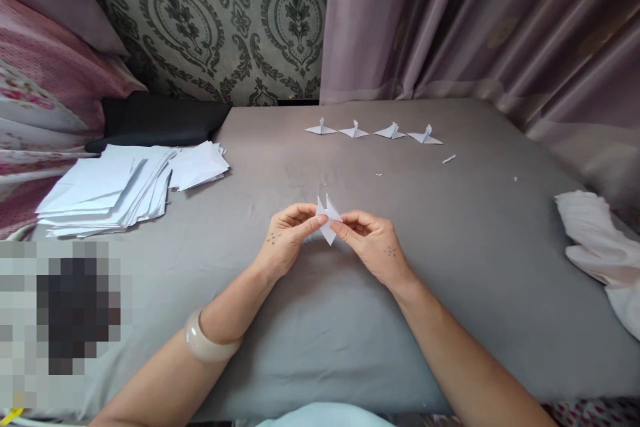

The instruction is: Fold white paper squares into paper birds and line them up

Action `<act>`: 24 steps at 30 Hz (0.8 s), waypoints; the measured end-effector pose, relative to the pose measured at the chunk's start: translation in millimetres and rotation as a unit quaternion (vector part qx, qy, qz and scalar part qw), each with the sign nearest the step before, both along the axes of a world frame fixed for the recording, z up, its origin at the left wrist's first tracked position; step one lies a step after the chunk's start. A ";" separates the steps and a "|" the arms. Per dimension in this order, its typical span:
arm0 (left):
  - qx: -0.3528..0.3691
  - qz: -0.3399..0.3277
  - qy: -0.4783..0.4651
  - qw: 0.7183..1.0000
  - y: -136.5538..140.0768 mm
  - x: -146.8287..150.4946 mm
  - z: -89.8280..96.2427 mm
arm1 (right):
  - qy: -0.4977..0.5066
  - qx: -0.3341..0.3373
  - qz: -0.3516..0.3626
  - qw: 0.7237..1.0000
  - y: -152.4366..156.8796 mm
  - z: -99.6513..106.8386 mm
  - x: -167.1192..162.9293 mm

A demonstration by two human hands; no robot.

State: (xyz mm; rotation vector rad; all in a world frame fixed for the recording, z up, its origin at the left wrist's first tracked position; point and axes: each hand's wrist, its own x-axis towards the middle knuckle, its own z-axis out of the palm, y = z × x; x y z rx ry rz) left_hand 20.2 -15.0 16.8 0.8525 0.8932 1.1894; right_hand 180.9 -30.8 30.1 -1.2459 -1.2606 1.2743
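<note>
Well to the left of my fingers lies a stack of paper sheets. My left hand pinches one side of a small folded paper, which sits midway between my hands, neither nearer, its long axis running away from me, twin points outward; my right hand pinches the other side, with four paper birds in a row beyond.

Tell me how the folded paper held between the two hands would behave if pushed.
The folded paper is likely light, being small and thin-looking. Its slim upper points would probably bend if pushed sideways. Stood on its pointed lower end, it would likely tip.
</note>
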 end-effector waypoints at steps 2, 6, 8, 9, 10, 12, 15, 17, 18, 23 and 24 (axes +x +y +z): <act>-0.010 -0.018 -0.003 1.000 -0.4 0.1 0.3 | -0.011 0.013 -0.011 1.000 0.0 0.8 0.3; -0.024 -0.052 -0.001 0.998 -0.1 -1.3 -1.5 | -0.042 0.075 -0.034 0.996 -0.3 3.1 -0.6; -0.026 -0.054 -0.001 0.998 0.2 -2.1 -2.1 | -0.053 0.095 -0.037 0.993 -0.5 4.0 -1.4; -0.027 -0.054 -0.003 0.998 0.3 -2.5 -2.1 | -0.055 0.100 -0.036 0.993 -0.6 4.3 -1.6; -0.029 -0.054 -0.006 0.998 0.5 -2.8 -1.9 | -0.055 0.102 -0.034 0.993 -0.7 4.4 -1.8; -0.034 -0.055 -0.010 0.998 0.7 -3.1 -1.2 | -0.052 0.101 -0.025 0.993 -0.7 4.3 -1.5; -0.040 -0.057 -0.009 0.998 1.2 -3.4 -0.4 | -0.033 0.081 -0.009 0.996 0.0 3.6 0.0; -0.048 -0.055 -0.004 0.997 1.6 -3.3 -0.6 | -0.007 0.054 0.000 0.998 0.9 3.2 1.0; -0.056 -0.052 -0.001 0.997 1.7 -3.2 -0.8 | 0.007 0.037 0.003 0.999 1.4 2.9 1.3; -0.116 -0.056 -0.025 0.991 1.8 -0.7 -0.1 | 0.037 -0.049 -0.014 0.998 3.0 -1.6 -0.2; -0.123 -0.060 -0.034 0.990 1.8 -0.1 0.2 | 0.034 -0.056 -0.017 0.998 2.9 -3.4 -1.0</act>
